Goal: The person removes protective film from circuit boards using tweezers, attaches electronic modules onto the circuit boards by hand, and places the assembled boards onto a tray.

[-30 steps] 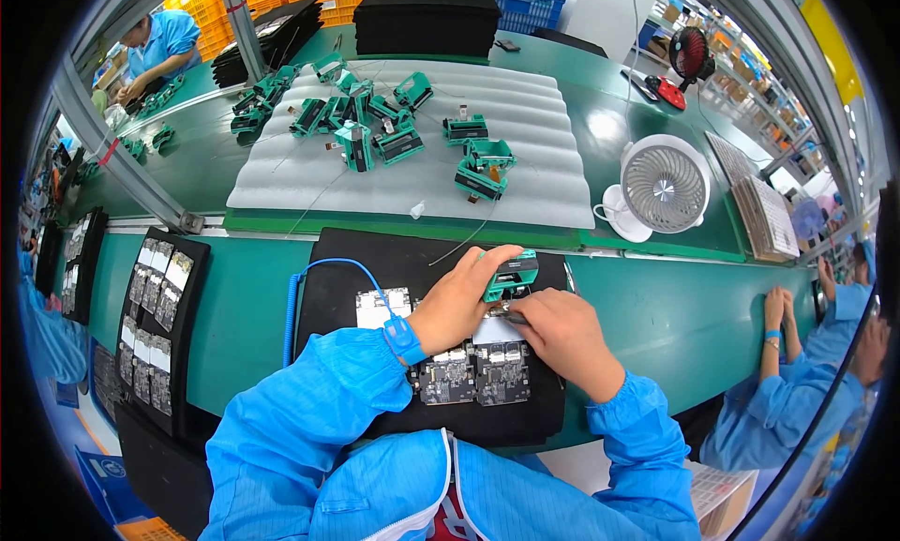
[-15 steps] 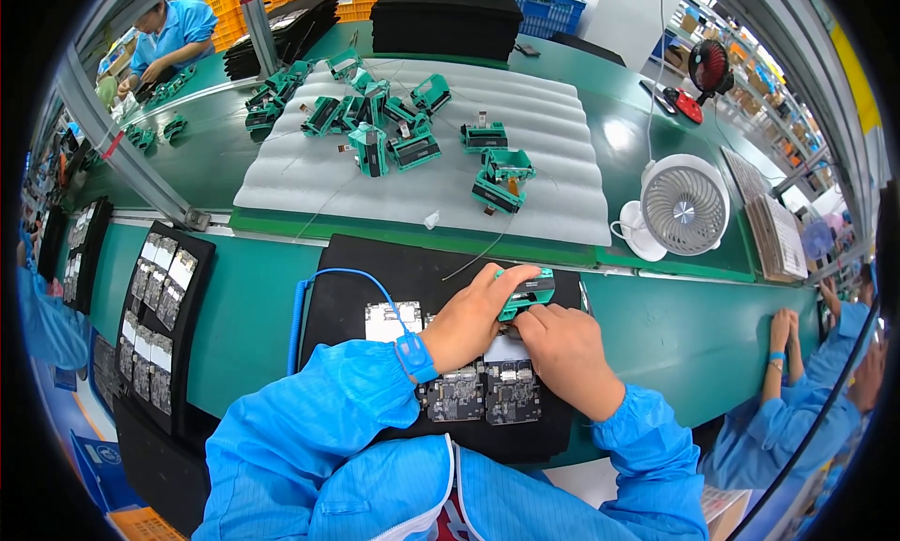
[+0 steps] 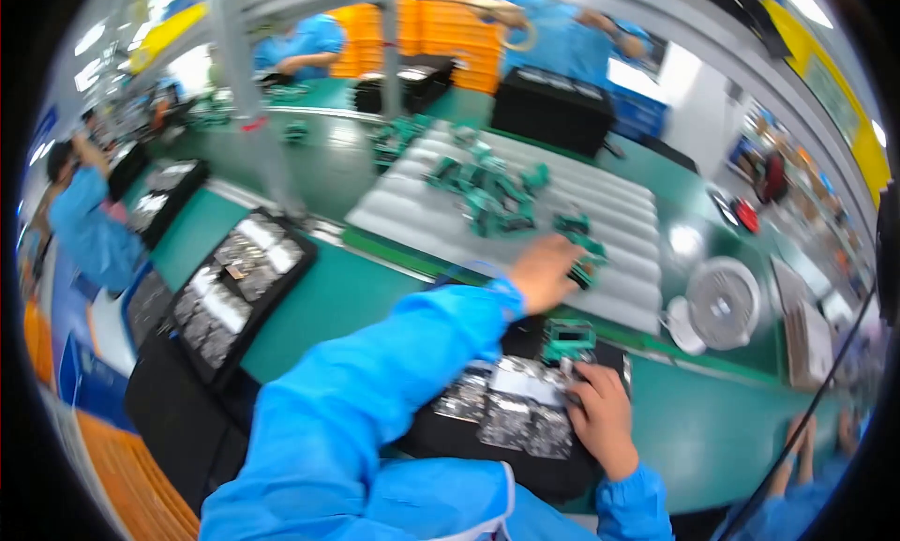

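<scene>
My left hand (image 3: 547,271) is stretched forward over the white foam sheet (image 3: 412,217), its fingers at a green component (image 3: 588,256) among several scattered there. Blur hides whether the fingers have closed on it. My right hand (image 3: 600,417) rests on the black tray (image 3: 562,471) in front of me, bent fingers touching the small circuit boards (image 3: 511,417) laid in it and gripping nothing. A single green component (image 3: 568,338) lies at the tray's far edge, just beyond my right hand.
A second black tray of boards (image 3: 234,288) lies to my left. A small white fan (image 3: 722,305) stands at the right of the foam sheet. Black bins (image 3: 553,114) sit at the back. People in blue coats work at the left, the back and the lower right.
My left hand left the tray and reached forward onto the foam sheet. The green component both hands held now lies on the tray. My head has turned left, and the picture is blurred.
</scene>
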A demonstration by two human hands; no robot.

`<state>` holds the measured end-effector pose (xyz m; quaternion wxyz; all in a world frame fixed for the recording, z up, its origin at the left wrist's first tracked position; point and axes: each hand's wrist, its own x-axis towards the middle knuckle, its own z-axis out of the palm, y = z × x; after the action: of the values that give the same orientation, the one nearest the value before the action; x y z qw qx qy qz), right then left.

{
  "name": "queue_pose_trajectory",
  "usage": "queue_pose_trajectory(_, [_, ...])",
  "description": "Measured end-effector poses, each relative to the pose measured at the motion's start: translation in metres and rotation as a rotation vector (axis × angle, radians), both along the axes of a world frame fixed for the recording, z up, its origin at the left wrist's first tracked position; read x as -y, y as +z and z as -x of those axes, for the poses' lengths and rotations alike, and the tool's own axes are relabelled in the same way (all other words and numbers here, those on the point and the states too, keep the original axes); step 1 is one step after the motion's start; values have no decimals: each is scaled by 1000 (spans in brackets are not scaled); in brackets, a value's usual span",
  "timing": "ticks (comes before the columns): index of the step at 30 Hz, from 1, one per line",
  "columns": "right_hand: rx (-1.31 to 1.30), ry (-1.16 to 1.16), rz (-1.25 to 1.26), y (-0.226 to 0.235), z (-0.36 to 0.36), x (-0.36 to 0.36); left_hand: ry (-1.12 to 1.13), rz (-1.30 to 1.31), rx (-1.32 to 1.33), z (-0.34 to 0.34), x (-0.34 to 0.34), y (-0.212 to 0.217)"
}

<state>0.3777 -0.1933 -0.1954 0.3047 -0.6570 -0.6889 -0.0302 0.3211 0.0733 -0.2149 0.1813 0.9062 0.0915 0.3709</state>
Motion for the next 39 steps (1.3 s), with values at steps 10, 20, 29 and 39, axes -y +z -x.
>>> queue_pose_trajectory(10, [-7,-12,12,-22,-4,6,42,-177,106,-17,-7,-29])
queue_pose_trajectory(20, [-12,7,0,-27,-8,6,-101,654,68,56,-7,27])
queue_pose_trajectory(29, [30,-25,-20,22,23,10,-304,1051,15,99,27,25])
queue_pose_trajectory(39, [3,145,120,3,38,-37,-96,888,33,114,47,0])
